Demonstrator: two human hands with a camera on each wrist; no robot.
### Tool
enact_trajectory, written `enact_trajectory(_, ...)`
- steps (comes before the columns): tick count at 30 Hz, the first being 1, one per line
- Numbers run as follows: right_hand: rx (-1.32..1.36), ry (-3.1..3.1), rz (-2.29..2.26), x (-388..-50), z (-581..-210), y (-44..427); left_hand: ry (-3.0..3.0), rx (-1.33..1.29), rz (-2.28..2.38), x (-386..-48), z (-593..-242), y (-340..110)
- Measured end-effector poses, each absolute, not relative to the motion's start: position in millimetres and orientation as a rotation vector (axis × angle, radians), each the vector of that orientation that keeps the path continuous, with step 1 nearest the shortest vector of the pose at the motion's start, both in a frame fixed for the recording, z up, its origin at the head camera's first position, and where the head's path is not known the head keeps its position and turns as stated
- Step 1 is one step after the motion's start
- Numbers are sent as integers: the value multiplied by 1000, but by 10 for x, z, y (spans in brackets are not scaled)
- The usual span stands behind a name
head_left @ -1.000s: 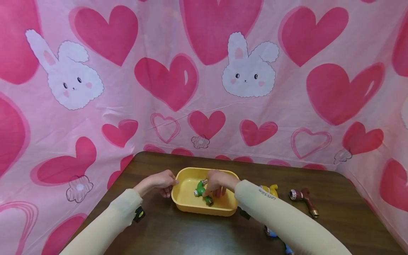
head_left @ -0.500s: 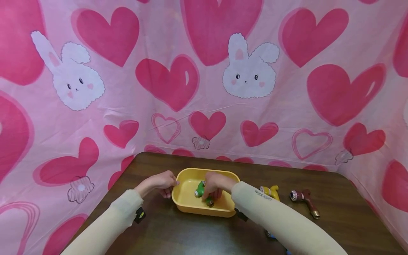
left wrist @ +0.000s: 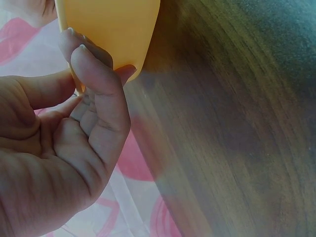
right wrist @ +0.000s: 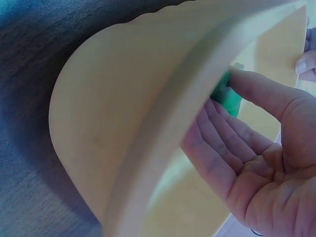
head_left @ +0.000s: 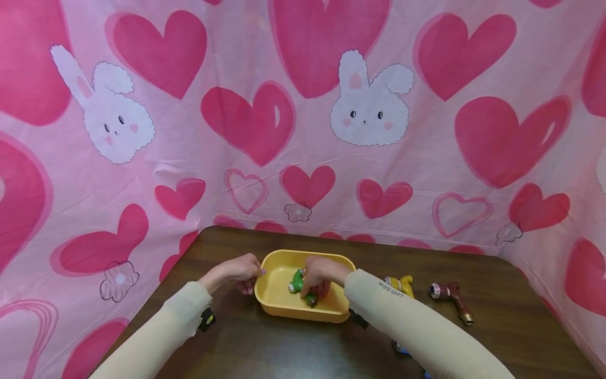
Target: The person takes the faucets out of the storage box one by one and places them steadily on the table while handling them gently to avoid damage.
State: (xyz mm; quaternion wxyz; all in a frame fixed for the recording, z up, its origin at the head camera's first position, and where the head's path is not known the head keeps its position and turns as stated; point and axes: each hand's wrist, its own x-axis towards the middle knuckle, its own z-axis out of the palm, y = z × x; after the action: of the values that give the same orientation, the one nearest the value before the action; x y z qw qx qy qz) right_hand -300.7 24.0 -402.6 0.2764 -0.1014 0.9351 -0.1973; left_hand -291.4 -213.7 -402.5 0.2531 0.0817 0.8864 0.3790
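Observation:
A yellow plastic basin stands on the dark wooden table. My left hand grips its left rim; in the left wrist view the thumb and curled fingers of the left hand pinch the edge. Inside the basin lies a green branched, tap-like fitting with metal ends. Reaching in from the right, my right hand holds this fitting between thumb and fingers. The right wrist view shows the green body between them, partly covered by the basin's wall and the fingers.
Right of the basin lie a yellow fitting and a dark red one with silver and brass ends. A blue fitting is mostly hidden under the right sleeve. A pink heart-print cloth hangs behind the table.
My right hand has shifted slightly left and lower over the green fitting, covering more of it. The right forearm moved a little, showing more of the yellow fitting. The left hand stays on the rim.

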Motion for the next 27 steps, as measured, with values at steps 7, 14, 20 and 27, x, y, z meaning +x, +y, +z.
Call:
enact_trajectory(7,-267,2501,-538,-3023,-4010,264,2410,228,1024,-2925,-4034,-2137)
enact_trajectory(14,-278,2489,-560,-3055,-3964,298,2405,233,1021,-2929,-4027,-2145)
enact_trajectory(20,-257,2509,-573,-3070,-3926,307,2401,235,1031,-2932,-4018,-2145)
enact_trajectory(27,-257,2520,-575,-3022,-3895,335,2391,255,1040,-2937,-4044,-2157)
